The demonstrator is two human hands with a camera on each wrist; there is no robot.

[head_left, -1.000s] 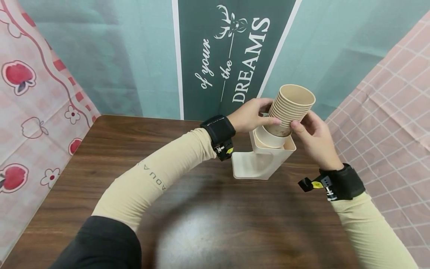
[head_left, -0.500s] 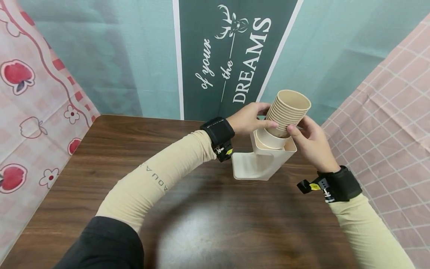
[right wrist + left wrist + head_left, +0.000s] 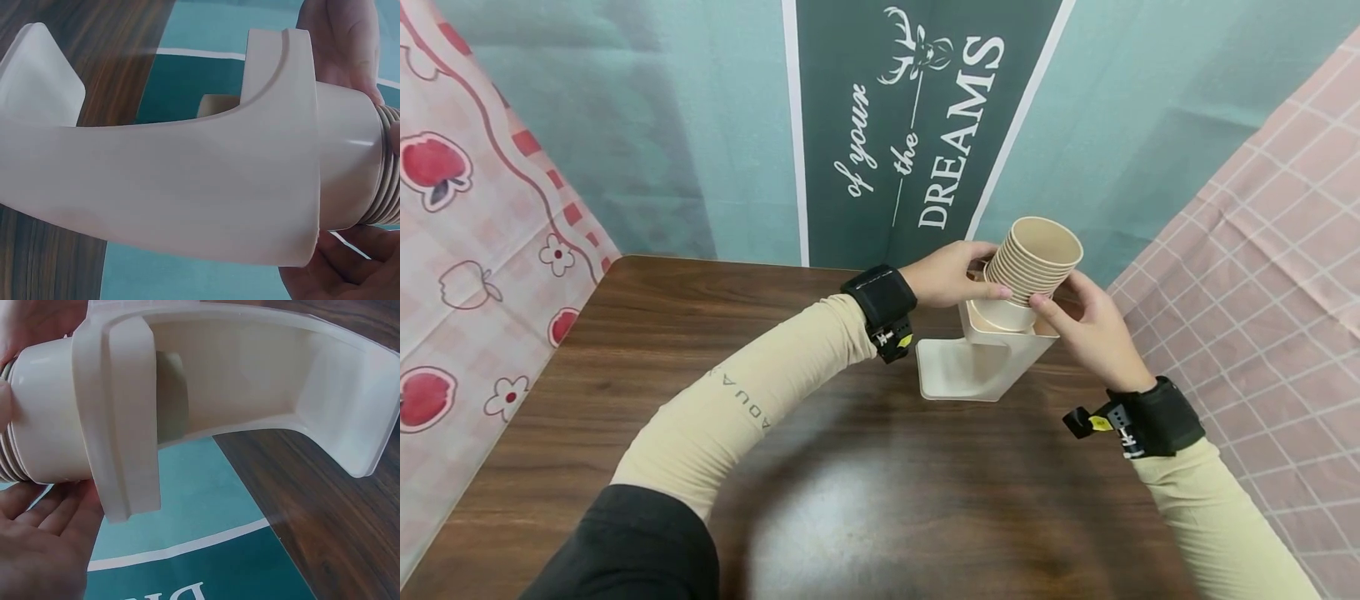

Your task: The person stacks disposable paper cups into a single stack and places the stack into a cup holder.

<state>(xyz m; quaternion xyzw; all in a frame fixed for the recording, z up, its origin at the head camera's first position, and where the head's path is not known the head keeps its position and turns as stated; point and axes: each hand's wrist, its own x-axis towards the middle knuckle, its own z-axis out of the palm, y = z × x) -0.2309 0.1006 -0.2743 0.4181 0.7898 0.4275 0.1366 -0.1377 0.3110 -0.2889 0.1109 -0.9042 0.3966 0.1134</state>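
Note:
A stack of nested beige paper cups (image 3: 1036, 250) leans slightly to the right, its open mouth facing up. It sits in the round collar of a white cup dispenser (image 3: 1011, 362), which stands on the table. From the left, my left hand (image 3: 949, 273) holds the lower part of the stack, thumb in front. My right hand (image 3: 1093, 329) grips it from the right, thumb also in front. In the left wrist view, the cup rims meet the white collar (image 3: 50, 412). A beige rounded end (image 3: 172, 397) pokes out below the holder.
Dark brown wood makes up the tabletop (image 3: 850, 467). Behind it hangs a teal cloth (image 3: 730, 150) with white lettering. A pink apple-print cloth (image 3: 482, 250) borders the left side, and a pink checked cloth (image 3: 1255, 275) the right.
The cup stack has moved down and slightly left, sinking deeper into the dispenser's collar. Both hands have gone down with it, still holding it. The dispenser has stayed in place.

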